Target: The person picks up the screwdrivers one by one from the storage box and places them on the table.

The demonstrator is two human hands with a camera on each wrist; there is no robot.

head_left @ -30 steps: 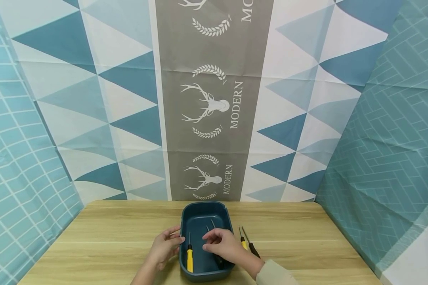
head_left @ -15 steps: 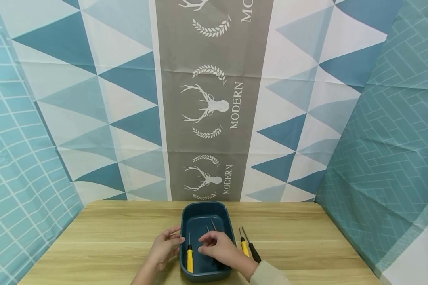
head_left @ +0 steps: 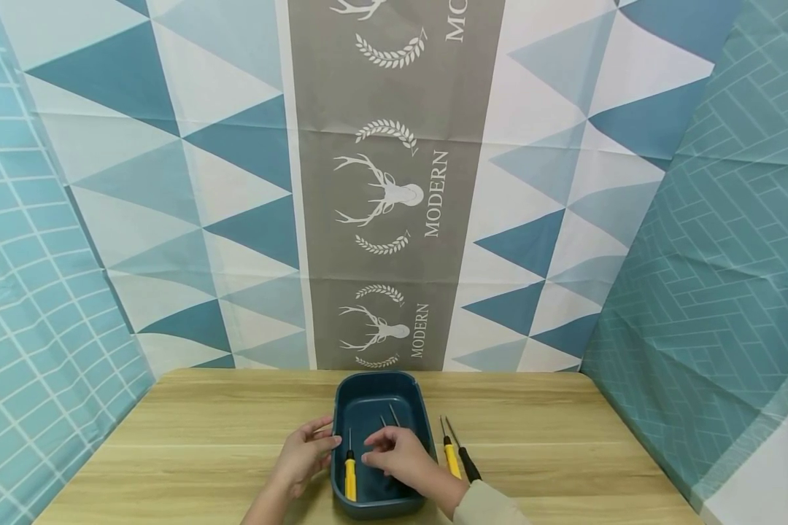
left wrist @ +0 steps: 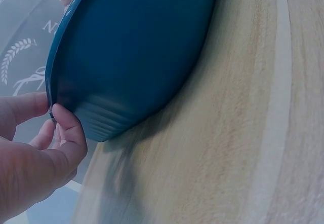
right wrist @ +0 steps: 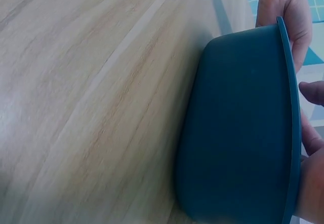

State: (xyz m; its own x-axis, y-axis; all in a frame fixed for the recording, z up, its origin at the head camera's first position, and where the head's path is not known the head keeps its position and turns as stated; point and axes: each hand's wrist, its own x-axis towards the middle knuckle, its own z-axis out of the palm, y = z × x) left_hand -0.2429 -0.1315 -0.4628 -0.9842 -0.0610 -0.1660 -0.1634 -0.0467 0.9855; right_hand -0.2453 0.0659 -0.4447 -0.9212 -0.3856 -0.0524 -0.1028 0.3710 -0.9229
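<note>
My left hand (head_left: pixel 302 459) grips the left rim of a deep blue tray (head_left: pixel 377 511), thumb over the edge; in the left wrist view the same hand (left wrist: pixel 43 158) pinches that rim. Inside the tray, along its left side, lies a yellow-handled screwdriver (head_left: pixel 350 481). My right hand (head_left: pixel 410 461) is over the tray's right half, thumb and forefinger apart with nothing visible between their tips. Two thin metal shafts (head_left: pixel 395 416) show beyond its fingers; their handles are hidden under the hand. From the side, the right hand (right wrist: pixel 313 183) appears partly behind the tray wall (right wrist: pixel 238 127).
Just right of the tray, a yellow-handled screwdriver (head_left: pixel 452 459) and a black-handled one (head_left: pixel 469 464) lie side by side on the wooden table (head_left: pixel 236 430). Patterned cloth (head_left: pixel 387 255) hangs behind the table and at both sides.
Over the last second my right hand has shifted slightly left and toward the near side above the tray. My left hand and the tray have stayed put.
</note>
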